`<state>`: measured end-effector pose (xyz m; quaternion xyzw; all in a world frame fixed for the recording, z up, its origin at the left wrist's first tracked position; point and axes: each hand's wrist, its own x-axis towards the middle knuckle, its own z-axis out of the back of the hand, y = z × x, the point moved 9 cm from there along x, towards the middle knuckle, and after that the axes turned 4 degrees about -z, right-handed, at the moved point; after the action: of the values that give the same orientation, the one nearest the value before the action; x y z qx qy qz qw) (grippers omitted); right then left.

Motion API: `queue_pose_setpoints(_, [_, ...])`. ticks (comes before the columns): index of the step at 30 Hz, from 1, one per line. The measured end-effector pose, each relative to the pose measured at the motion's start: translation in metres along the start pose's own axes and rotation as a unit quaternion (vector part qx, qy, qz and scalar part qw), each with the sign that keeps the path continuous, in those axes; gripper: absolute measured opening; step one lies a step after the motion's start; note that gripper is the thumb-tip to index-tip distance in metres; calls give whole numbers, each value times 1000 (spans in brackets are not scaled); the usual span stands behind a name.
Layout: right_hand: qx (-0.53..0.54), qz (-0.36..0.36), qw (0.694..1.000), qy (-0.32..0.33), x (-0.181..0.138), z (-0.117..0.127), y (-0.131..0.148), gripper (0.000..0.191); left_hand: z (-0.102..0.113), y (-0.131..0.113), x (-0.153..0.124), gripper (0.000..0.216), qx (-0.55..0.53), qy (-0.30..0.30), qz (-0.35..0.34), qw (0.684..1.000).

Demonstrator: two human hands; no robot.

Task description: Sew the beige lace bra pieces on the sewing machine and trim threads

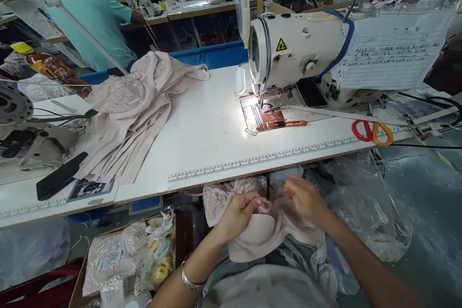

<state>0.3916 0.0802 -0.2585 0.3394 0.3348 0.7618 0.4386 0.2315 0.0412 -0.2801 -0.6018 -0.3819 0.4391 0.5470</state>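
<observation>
A pale pink bra point(258, 231) with a smooth moulded cup and lace lies over my lap, below the table's front edge. My left hand point(240, 214) pinches its edge near the top of the cup. On the other side, my right hand point(305, 199) is closed on the fabric of the same bra, with the fingertips partly hidden. Lace fabric point(218, 199) hangs beside my left hand under the table edge. Above and ahead of my hands stands a white sewing machine point(296, 48), its lamp lighting the needle area.
A pile of pink lace bras point(133, 101) lies on the white table point(202, 125). Orange-and-red scissors point(373, 133) and an orange-handled tool point(296, 123) rest near the machine. A carton point(175, 240) of wrapped packets stands lower left. A person in a teal shirt point(90, 24) sits beyond.
</observation>
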Motion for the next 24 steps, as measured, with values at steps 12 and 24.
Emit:
queue_pose_setpoints(12, [44,21,996,76,-5,-10,27,32,1,-13,7,53,9,35,-3,999])
queue_pose_setpoints(24, [-181,76,980,27,-26,-9,42,48,-17,-3,8,38,-38,6,-12,999])
